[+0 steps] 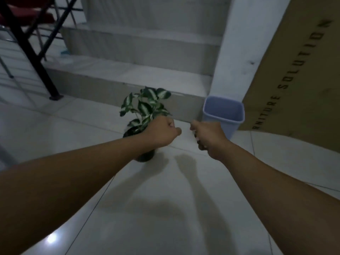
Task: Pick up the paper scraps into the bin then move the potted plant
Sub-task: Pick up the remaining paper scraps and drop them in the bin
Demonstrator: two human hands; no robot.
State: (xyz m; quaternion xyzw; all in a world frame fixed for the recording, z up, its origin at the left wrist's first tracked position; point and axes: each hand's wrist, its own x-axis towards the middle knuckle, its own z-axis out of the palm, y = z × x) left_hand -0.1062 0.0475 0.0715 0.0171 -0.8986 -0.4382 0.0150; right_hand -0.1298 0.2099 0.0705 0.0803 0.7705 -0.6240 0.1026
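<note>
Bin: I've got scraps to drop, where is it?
In the head view the bin stands on the floor right of centre, against the step, beside the cardboard box, just beyond the right hand.

Potted plant (145,115) stands left of bin (223,115), seemingly before steps (147,74).

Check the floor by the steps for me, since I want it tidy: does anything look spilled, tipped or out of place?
Nothing stands out. The green-and-white potted plant stands upright in its dark pot, the pale blue plastic bin is upright beside the step, and no scraps or soil show on the white tiled floor.
</note>
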